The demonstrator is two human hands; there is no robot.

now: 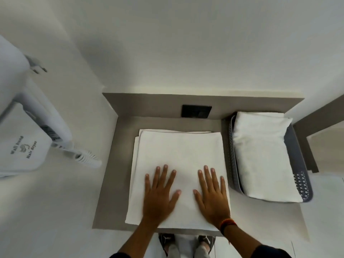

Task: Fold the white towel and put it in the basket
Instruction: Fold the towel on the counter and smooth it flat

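- On the grey counter (111,183), covering most of its middle and reaching close to the near edge, lies the white towel (178,155), folded into a rough square with the lower layers peeking out along its left and far sides
- Both hands rest flat on the near half of that towel, palms down, side by side with a gap of bare cloth between the thumbs
- The left hand (160,196) lies with its fingers spread and stretched out, gripping nothing, only pressing on the cloth
- The right hand (212,196) lies the same way, fingers extended and apart, nothing grasped; its outer edge sits near the towel's right border
- A red and orange band (228,223) circles the right wrist, which crosses the towel's near right corner
- At the right end of the counter stands the grey perforated basket (302,185), just beside the towel's right edge, its far end against the back wall
- Inside the basket lies another folded white towel (262,155), filling it almost wholly and rising above the rim
- On the grey upstand at the counter's back edge, behind the towel, sits a dark rectangular plate (196,111)
- Left of the counter, a white wall-mounted hair dryer (24,146) hangs on the wall, with a coiled cord (83,158) trailing toward the counter's left edge
- Below the counter's near edge, two feet in dark sandals (186,243) show on the floor
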